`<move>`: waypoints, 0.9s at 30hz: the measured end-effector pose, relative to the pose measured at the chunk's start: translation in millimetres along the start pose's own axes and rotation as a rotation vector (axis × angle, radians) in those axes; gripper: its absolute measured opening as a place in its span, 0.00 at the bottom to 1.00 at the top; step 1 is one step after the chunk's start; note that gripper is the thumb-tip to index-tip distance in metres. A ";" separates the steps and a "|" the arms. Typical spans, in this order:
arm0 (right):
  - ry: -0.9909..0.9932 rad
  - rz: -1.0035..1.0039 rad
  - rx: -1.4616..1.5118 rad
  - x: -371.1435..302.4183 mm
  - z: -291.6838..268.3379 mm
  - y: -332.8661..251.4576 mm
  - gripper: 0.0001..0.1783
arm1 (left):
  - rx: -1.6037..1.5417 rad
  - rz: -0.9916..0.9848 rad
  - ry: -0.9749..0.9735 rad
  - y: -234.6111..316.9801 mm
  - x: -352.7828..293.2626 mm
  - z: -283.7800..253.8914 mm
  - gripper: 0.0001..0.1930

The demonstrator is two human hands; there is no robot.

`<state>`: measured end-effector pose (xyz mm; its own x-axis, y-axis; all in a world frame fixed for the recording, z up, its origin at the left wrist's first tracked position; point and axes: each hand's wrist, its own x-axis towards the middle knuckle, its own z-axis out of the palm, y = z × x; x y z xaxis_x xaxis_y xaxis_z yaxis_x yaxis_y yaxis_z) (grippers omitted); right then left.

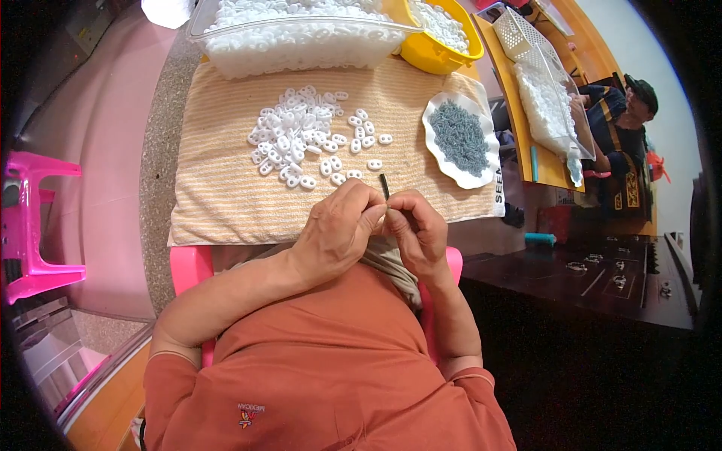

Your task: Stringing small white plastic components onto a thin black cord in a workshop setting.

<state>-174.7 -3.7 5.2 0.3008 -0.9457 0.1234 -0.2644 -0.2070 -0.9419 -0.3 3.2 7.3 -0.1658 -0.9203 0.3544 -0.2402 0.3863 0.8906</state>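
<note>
My left hand point(340, 227) and my right hand point(418, 231) meet fingertip to fingertip over the near edge of the towel. Both are pinched closed. A thin dark rod point(384, 186) stands up between them, its lower end at my right fingertips; whatever my left fingers grip is hidden. Just beyond the hands lies a heap of small white oval pieces point(289, 139), each with two holes, and several lie loose to its right. Right of them, a white wavy-rimmed plate point(485, 179) bears a mound of tiny dark grey pieces point(460, 139).
A striped towel point(214, 161) covers the tabletop. At the far side stand a clear bin point(301, 49) and a yellow tub point(432, 59), both full of white pieces. Another person point(620, 128) sits at a table on the right, by a clear container point(549, 105). Pink stool point(37, 225) at left.
</note>
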 end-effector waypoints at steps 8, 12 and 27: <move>0.201 0.018 -0.326 18.9 -16.0 0.7 0.04 | -0.027 -0.065 0.016 -1.9 -0.5 -2.3 0.04; 0.218 -0.102 -0.540 31.9 -28.3 16.6 0.04 | -0.042 -0.074 0.012 -3.2 -0.4 -0.6 0.04; 0.082 -0.038 -0.226 19.6 -22.6 -3.9 0.06 | -0.132 -0.165 -0.027 -7.0 -2.0 0.6 0.06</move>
<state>-188.5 -27.1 18.4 0.2417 -0.9513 0.1913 -0.4553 -0.2853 -0.8434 1.2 2.3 0.3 -0.1605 -0.9677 0.1945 -0.1394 0.2173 0.9661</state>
